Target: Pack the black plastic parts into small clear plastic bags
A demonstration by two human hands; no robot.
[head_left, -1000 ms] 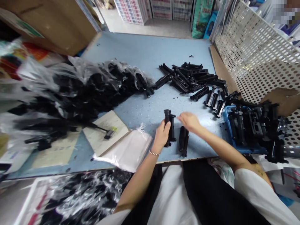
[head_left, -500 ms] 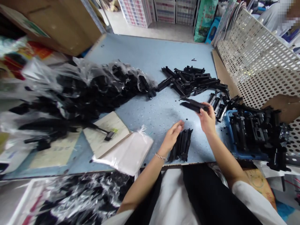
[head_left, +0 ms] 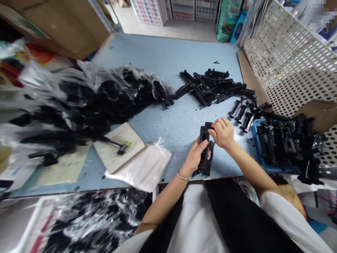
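Note:
Both of my hands meet over a small stack of black plastic parts (head_left: 205, 154) near the front edge of the blue table (head_left: 168, 59). My left hand (head_left: 196, 156) wraps its fingers round the left side of the stack. My right hand (head_left: 221, 133) is closed on the top end of the uppermost part. A loose pile of the same black parts (head_left: 213, 86) lies further back on the table, beyond my right hand.
A blue basket (head_left: 256, 138) heaped with black parts stands at the right. Clear bags of black parts (head_left: 100, 95) cover the left side. A white plastic bag (head_left: 143, 168) and cardboard sheets lie front left. A white perforated panel (head_left: 286, 59) rises at the right.
My right hand brought a black part from the far pile back to the stack. My left hand, open beside the stack before, has closed round it.

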